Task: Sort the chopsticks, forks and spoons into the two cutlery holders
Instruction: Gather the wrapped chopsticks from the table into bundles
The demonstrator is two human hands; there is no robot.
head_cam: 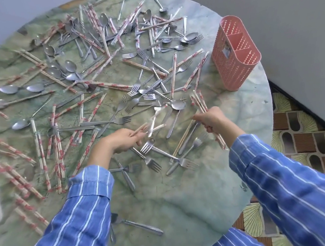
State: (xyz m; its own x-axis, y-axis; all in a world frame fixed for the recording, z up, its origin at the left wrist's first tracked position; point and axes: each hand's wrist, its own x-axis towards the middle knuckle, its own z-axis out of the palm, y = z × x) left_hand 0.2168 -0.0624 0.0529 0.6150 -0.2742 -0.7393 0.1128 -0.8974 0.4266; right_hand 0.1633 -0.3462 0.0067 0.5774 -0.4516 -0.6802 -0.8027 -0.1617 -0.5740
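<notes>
The right hand (212, 121) is curled tight round a bundle of chopsticks (199, 102), near the pink holder (235, 51), probably gathering several so one trip fills a compartment. The left hand (118, 141), farther from the pink holder, pinches another wrapped pair (140, 128), blurred, above the table (188, 198). Forks (151, 162) and spoons (177, 104) lie scattered around; the pink holder looks empty.

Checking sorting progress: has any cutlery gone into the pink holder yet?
No, nothing sticks up above the rim of the pink holder, and the compartments visible from above look empty.
</notes>
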